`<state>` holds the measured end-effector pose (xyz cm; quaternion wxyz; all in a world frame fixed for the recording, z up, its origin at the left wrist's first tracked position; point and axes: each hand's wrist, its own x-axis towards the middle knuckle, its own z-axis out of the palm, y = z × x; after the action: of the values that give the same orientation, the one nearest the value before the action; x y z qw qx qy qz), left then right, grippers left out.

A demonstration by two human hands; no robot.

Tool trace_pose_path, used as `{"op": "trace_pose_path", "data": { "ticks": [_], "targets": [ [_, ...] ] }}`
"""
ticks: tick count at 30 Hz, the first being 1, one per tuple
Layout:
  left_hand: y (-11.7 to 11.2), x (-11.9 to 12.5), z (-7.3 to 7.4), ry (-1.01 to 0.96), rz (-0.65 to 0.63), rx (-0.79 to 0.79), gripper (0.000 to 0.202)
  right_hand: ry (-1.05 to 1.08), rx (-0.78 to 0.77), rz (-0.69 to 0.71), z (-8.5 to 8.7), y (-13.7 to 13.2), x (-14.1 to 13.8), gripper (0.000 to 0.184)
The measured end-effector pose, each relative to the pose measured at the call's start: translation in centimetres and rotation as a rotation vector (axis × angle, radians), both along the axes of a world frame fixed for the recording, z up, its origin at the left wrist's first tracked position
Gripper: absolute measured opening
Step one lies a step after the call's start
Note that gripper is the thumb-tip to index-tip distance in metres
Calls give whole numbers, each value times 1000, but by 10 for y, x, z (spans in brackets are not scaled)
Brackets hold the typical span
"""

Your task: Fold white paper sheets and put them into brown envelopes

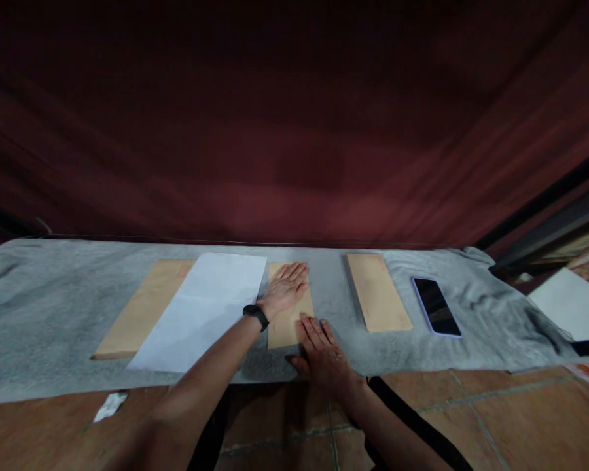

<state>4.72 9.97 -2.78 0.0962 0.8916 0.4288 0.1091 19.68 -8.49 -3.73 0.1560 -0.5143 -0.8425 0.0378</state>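
A tan paper envelope (282,330) lies flat on the grey cloth in front of me. My left hand (285,288), with a black band on its wrist, rests flat on the envelope's upper part, fingers stretched out. Lower down, my right hand (324,353) touches the envelope's near right corner with its fingertips, its fingers extended and the thumb apart. Left of the envelope is a white sheet of paper (206,307), partly covering a stack of tan envelopes (144,307). Another tan envelope stack (377,292) lies to the right.
A phone in a light purple case (436,306) lies right of the envelope stack. Grey cloth (39,314) covers the long surface, with a dark red curtain (294,163) behind it. A crumpled white scrap (110,405) is on the tiled floor (422,418).
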Motion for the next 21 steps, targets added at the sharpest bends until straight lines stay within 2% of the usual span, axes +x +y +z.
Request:
{"op": "trace_pose_path", "data": {
  "ticks": [3,6,15,21],
  "targets": [
    [-7,-2,-2,2,-32,-5,57,58,-57,3,8,6,5,53],
    [-24,-10,-5,-8,-98,-2,57,164,-140,-6,16,15,13,42],
    [-88,-28,-2,-11,-210,12,56,323,-178,-26,25,25,22,39],
    [-126,-34,5,71,-239,42,59,374,-192,-83,23,27,21,27]
  ]
}}
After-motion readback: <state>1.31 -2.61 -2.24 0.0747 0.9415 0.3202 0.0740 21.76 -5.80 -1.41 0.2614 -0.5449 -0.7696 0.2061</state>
